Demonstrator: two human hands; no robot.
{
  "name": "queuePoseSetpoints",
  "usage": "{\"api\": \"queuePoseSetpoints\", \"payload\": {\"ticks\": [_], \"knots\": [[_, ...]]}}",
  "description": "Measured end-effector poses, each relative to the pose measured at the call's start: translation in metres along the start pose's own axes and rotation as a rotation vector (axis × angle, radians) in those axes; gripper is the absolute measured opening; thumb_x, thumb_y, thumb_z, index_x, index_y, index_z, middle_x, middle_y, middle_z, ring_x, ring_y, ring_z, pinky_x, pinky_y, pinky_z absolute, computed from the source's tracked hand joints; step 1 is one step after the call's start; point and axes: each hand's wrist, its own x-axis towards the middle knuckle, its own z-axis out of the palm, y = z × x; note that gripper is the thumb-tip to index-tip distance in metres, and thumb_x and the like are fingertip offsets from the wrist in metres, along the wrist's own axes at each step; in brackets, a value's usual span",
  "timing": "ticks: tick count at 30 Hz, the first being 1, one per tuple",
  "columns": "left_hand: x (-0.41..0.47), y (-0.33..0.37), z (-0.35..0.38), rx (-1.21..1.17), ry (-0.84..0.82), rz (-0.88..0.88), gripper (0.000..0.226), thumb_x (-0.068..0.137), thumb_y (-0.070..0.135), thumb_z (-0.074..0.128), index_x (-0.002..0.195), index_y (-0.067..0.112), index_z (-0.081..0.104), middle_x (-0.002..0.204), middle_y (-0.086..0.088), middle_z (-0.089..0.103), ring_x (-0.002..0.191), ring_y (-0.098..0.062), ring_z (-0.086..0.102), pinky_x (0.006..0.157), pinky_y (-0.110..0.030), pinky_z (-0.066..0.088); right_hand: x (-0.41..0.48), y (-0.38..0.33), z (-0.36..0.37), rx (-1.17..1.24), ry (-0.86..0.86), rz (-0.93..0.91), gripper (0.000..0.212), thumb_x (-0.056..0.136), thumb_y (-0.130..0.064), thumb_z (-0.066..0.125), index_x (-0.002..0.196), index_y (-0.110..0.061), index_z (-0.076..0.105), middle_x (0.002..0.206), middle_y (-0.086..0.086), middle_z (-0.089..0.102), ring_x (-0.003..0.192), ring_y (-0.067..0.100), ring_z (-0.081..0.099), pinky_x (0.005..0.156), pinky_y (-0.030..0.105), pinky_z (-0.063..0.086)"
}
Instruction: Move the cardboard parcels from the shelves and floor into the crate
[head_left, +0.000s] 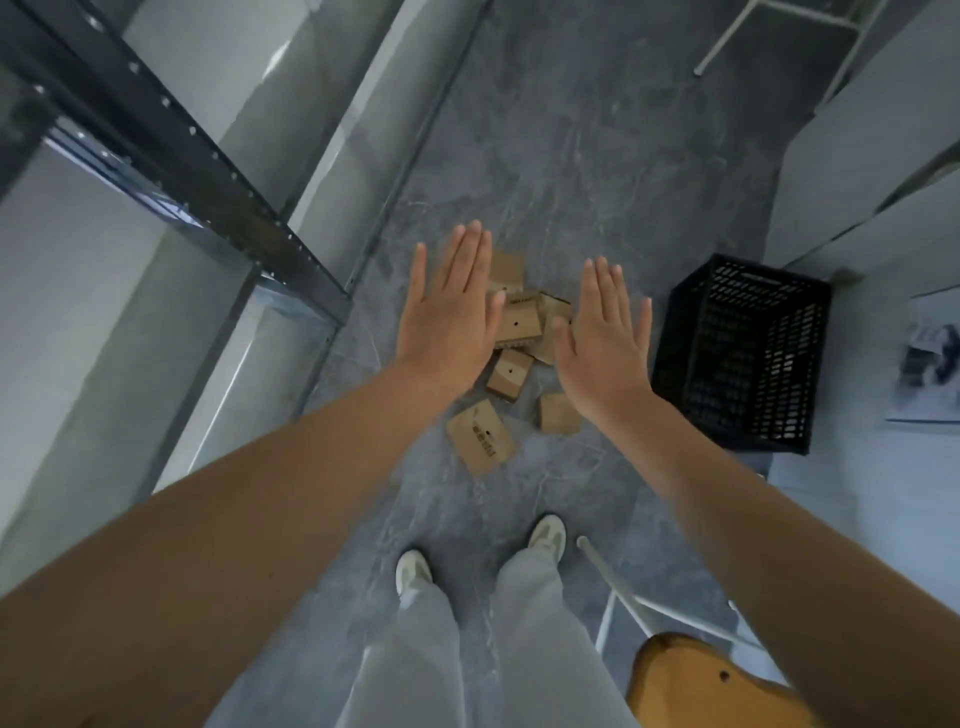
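- Head view, looking down past both outstretched bare forearms to a grey marbled floor (597, 156).
- Left hand (449, 306): centre of frame, palm down, fingers straight and close together, holding nothing.
- Right hand (602, 338): just right of centre, palm down, fingers straight and slightly spread, holding nothing.
- Cardboard parcels (518, 322): a loose pile on the floor at centre frame, showing between and below the two hands. Both hands partly cover the pile in the picture.
- Lowest parcel (480, 436): flat on the floor with dark print on its upper face, lying slightly apart from the pile, below the left wrist.
- Plain parcel (558, 413): lower right of the pile, beside the right wrist.
- Crate (743, 353): black, mesh-walled, on the floor at right of centre, near the pile but not touching it. Its contents cannot be made out.
- Shelving rack (182, 156): dark perforated metal beam crossing the upper left of the frame; no parcels visible on the part in view.
- Person's feet: pale shoes (413, 569) and light trousers at bottom centre, standing short of the parcels.
- Wooden chair seat (691, 686): bottom right, on white legs.
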Motion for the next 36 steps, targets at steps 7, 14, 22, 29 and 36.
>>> {"api": "queuePoseSetpoints", "payload": {"ticks": [7,14,22,29,36], "knots": [[0.003,0.006,0.145,-0.048,-0.114,-0.113,0.06,0.104,0.037,0.015,0.157,0.009,0.005,0.165,-0.004,0.003,0.152,-0.016,-0.004,0.123,-0.047,-0.004,0.018,0.051,0.132,0.035,-0.134,-0.062,0.061,0.105,-0.036,0.02,0.156,-0.015,-0.006,0.164,-0.003,-0.012,0.148,0.009,-0.017,0.121,0.043,-0.012],[-0.051,-0.022,0.313,-0.026,-0.35,-0.207,0.06,0.104,0.037,0.019,0.157,0.011,0.005,0.165,-0.004,0.007,0.152,-0.016,-0.001,0.122,-0.049,-0.004,0.005,0.092,0.318,0.179,-0.378,0.185,0.061,0.105,-0.033,0.026,0.157,-0.014,-0.001,0.164,-0.001,-0.005,0.15,0.012,-0.011,0.12,0.041,-0.007],[-0.074,-0.083,0.503,-0.096,-0.55,-0.329,0.057,0.105,0.036,0.021,0.155,0.01,0.015,0.164,-0.004,0.012,0.152,-0.018,0.001,0.122,-0.046,-0.003,0.021,0.124,0.504,0.547,-0.505,0.714,0.062,0.105,-0.03,0.035,0.155,-0.002,0.01,0.162,0.015,0.011,0.148,0.028,0.018,0.117,0.034,0.019],[-0.022,-0.094,0.641,-0.433,-0.447,-0.576,0.051,0.105,0.033,0.024,0.151,0.011,0.029,0.162,-0.006,0.02,0.152,-0.018,0.007,0.122,-0.044,-0.003,0.067,0.139,0.618,0.795,-0.499,1.1,0.055,0.104,-0.038,0.035,0.144,-0.001,0.037,0.144,0.018,0.046,0.129,0.036,0.047,0.107,0.042,0.039],[-0.009,-0.084,0.645,-0.693,-0.49,-0.636,0.038,0.104,0.035,0.028,0.128,0.021,0.055,0.13,-0.007,0.058,0.12,-0.027,0.053,0.108,-0.044,0.032,0.086,0.146,0.672,1.16,-0.352,1.339,0.079,0.087,-0.066,0.04,0.148,-0.017,0.031,0.144,0.014,0.048,0.124,0.038,0.051,0.105,0.059,0.039]]}}
